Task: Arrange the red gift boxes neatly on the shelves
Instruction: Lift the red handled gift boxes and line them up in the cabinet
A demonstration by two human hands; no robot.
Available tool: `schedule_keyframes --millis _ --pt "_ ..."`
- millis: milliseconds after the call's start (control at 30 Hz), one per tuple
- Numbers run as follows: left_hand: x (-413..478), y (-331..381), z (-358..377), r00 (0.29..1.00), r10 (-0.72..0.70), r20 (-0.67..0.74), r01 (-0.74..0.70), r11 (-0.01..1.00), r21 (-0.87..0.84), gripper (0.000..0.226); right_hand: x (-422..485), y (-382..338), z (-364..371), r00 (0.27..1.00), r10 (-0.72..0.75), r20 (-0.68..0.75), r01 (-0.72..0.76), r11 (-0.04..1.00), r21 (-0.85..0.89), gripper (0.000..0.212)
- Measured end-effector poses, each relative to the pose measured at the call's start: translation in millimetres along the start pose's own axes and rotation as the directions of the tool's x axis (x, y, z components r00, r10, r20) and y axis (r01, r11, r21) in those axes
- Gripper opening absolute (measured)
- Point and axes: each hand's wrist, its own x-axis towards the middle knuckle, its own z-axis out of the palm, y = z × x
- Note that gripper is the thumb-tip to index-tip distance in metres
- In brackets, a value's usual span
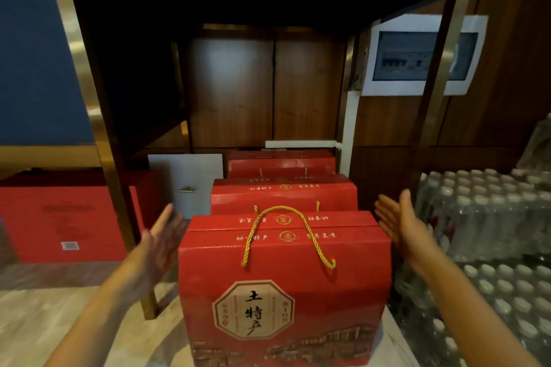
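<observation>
Wrapped water bottles (492, 217) right; white panel (423, 55) above.

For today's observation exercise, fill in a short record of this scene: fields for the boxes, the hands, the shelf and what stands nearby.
boxes in row: three red gift boxes, front to back
nearest box: upright, gold rope handle on top
middle box: directly behind it
rear box: furthest back, under the shelf frame
left hand: open, beside the nearest box, not touching
right hand: open, beside the box, not touching
shelf above: no boxes visible
right side: wrapped packs of bottles
left side: flat red carton
</observation>
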Motion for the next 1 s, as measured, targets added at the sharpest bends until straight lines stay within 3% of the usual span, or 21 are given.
schedule_keyframes --millis 133,267,367,433,533,733,1000 --pt "49 24 17 0.975 -0.058 -0.216 0.095 0.982 0.164 0.069 37 -40 16 0.995 0.059 -0.078 -0.071 0.985 -0.159 0.079" --pt "75 27 40 0.948 -0.192 -0.254 0.242 0.953 0.183 0.055 50 -42 40 0.974 0.214 -0.074 -0.226 0.945 -0.238 0.073" --pt "86 26 43 0.939 -0.178 -0.293 0.247 0.944 0.220 0.031 48 -36 48 0.961 0.260 -0.089 -0.275 0.903 -0.332 0.069" --pt "89 27 45 0.917 -0.164 -0.363 0.286 0.905 0.315 0.032 48 -34 48 0.966 0.210 -0.149 -0.254 0.867 -0.429 0.068" --pt "90 28 49 0.888 -0.030 -0.459 0.250 0.869 0.427 0.039 48 -34 47 0.972 0.141 -0.186 -0.217 0.840 -0.497 0.065" --pt "96 31 53 0.893 0.062 -0.446 0.218 0.807 0.549 0.041 45 -35 47 0.974 0.096 -0.203 -0.188 0.845 -0.502 0.050" --pt "108 37 49 0.900 0.056 -0.432 0.242 0.760 0.603 0.046 50 -33 50 0.964 -0.021 -0.264 -0.115 0.865 -0.488 0.034"
